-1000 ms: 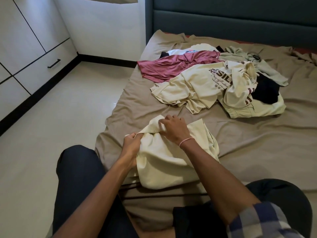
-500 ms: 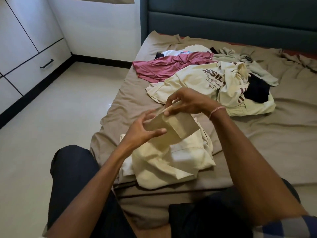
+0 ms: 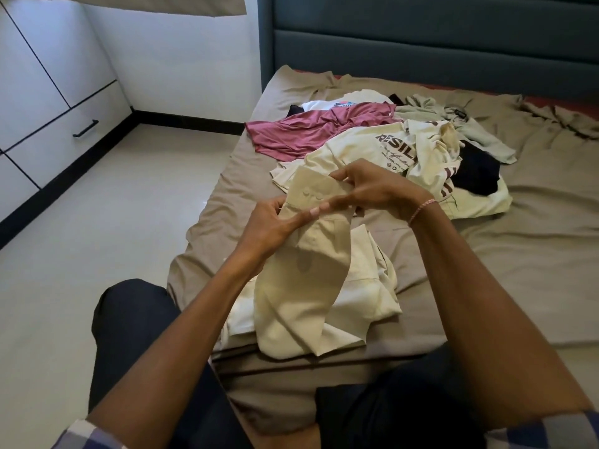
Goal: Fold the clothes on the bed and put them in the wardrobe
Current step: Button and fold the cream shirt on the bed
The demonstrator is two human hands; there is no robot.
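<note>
The cream shirt (image 3: pixel 301 306) lies bunched at the near edge of the bed (image 3: pixel 486 270), with one sleeve lifted clear of it. The left hand (image 3: pixel 275 225) pinches the sleeve just below the cuff (image 3: pixel 311 189), and the right hand (image 3: pixel 379 192) grips the cuff's far side. To do this step well, both hands should probably draw the sleeve straight and smooth out any twist. The shirt can then be spread flat on bare sheet, apart from the unfolded pile (image 3: pixel 372 147) toward the headboard end.
</note>
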